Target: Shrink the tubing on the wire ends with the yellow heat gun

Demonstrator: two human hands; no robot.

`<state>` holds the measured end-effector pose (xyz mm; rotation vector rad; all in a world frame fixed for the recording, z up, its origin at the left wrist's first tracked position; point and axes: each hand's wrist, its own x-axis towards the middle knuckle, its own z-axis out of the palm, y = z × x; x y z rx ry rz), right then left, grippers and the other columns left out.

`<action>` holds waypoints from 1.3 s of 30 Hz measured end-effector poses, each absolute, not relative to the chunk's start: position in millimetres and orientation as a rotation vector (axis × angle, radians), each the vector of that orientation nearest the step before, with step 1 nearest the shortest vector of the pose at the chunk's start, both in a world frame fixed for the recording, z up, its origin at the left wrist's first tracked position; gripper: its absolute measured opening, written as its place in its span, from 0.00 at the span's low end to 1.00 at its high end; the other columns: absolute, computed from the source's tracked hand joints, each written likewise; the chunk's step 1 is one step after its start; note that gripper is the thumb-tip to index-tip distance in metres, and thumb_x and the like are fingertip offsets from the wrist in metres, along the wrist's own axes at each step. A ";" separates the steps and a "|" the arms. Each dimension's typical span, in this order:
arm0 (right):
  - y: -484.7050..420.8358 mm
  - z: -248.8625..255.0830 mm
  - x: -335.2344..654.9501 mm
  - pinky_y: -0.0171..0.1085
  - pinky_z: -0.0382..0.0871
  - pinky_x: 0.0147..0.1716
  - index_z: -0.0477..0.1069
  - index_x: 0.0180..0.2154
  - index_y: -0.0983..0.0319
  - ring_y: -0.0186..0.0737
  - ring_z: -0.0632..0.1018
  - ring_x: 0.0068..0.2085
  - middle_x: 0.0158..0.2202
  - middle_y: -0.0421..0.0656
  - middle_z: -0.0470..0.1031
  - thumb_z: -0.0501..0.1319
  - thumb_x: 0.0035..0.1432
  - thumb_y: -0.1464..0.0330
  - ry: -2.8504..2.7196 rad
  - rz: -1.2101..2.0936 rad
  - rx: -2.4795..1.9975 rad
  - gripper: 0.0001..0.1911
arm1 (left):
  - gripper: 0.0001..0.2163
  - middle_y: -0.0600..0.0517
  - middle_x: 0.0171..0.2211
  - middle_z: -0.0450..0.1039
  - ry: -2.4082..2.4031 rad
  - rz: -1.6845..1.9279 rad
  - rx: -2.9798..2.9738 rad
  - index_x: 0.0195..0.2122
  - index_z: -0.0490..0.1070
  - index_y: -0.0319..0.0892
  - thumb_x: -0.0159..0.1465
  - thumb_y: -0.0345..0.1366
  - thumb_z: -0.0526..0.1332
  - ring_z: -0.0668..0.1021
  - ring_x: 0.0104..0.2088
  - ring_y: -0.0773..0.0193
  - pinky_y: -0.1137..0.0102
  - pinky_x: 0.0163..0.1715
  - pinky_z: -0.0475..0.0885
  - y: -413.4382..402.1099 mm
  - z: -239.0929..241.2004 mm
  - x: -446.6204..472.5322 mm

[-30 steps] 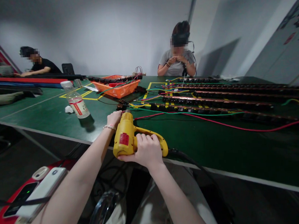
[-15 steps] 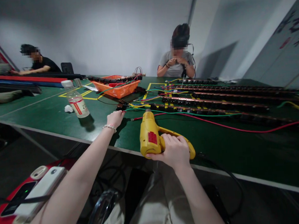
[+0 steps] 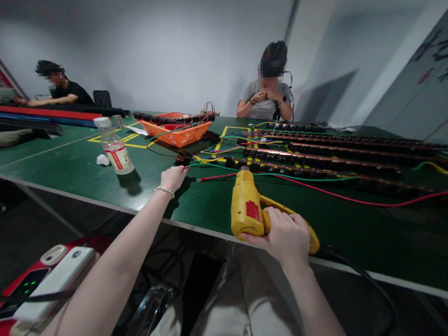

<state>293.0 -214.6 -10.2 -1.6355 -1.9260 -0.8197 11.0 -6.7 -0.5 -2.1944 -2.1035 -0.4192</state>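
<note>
My right hand (image 3: pixel 288 235) is wrapped round the handle of a yellow heat gun (image 3: pixel 246 202), its nozzle pointing away from me over the table's near side. On the left, my left hand (image 3: pixel 174 178) pinches the end of a green wire (image 3: pixel 208 165), where a bit of red shows at the fingertips. A red wire (image 3: pixel 219 177) with a ring terminal lies just in front of the nozzle. Behind it, a long black strip (image 3: pixel 296 169) with copper-coloured parts runs to the right, with yellow and green wires at its near end.
An orange basket (image 3: pixel 179 136) holding another strip stands behind my left hand. A clear bottle (image 3: pixel 117 152) with a label and crumpled paper (image 3: pixel 103 160) are to the left. More strips (image 3: pixel 322 153) cover the right side of the green table (image 3: pixel 71 171). Two people sit beyond.
The heat gun in my right hand has moved right and slightly towards me, away from the green wire's end. My left hand keeps its place and its pinch.
</note>
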 end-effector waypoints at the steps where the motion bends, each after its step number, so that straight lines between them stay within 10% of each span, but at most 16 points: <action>1: -214.3 -10.2 290.8 0.39 0.53 0.34 0.65 0.30 0.62 0.39 0.71 0.28 0.24 0.42 0.70 0.50 0.53 0.44 -1.917 -0.822 -1.641 0.27 | 0.23 0.42 0.41 0.76 -2.101 -0.416 -2.195 0.40 0.74 0.44 0.66 0.49 0.42 0.77 0.41 0.52 0.65 0.38 0.69 -6.1 -0.9 10.9; 39: -191.8 -6.6 175.9 0.40 0.52 0.34 0.66 0.27 0.62 0.39 0.70 0.28 0.24 0.43 0.70 0.40 0.38 0.30 -2.026 -0.494 -1.391 0.43 | 0.12 0.48 0.40 0.75 -2.067 -0.471 -2.339 0.41 0.70 0.47 0.63 0.41 0.50 0.76 0.40 0.59 0.71 0.35 0.65 -7.8 3.2 2.0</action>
